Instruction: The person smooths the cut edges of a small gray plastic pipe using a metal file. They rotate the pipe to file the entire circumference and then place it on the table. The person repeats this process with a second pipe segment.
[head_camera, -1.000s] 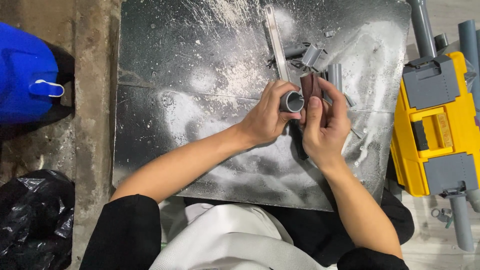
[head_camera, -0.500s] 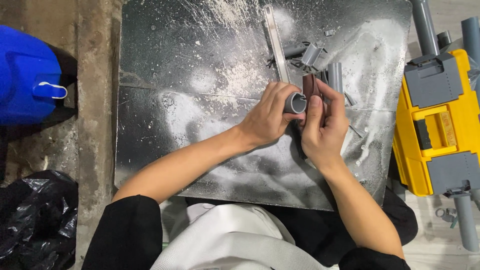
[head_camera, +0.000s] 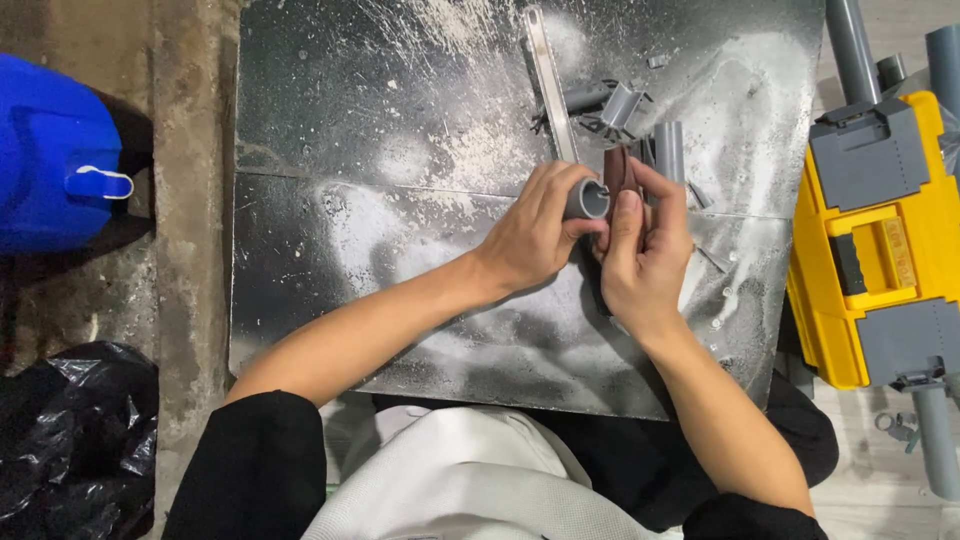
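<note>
Left hand (head_camera: 535, 235) gripping short grey pipe piece (head_camera: 587, 199), open end facing the camera, mid-scene above the dusty dark counter (head_camera: 400, 150). Right hand (head_camera: 640, 255) closed on a dark brown strip (head_camera: 617, 172), pressed against the pipe's right side. Loose grey pipe offcuts (head_camera: 640, 120) just beyond the hands; yellow toolbox (head_camera: 865, 240) far right

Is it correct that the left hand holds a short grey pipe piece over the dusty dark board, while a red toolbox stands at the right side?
Not quite: the toolbox is yellow with grey parts, not red, as the head view shows. The rest holds: the left hand holds the short grey pipe piece over the dusty dark board, and the toolbox stands at the right side.
</note>
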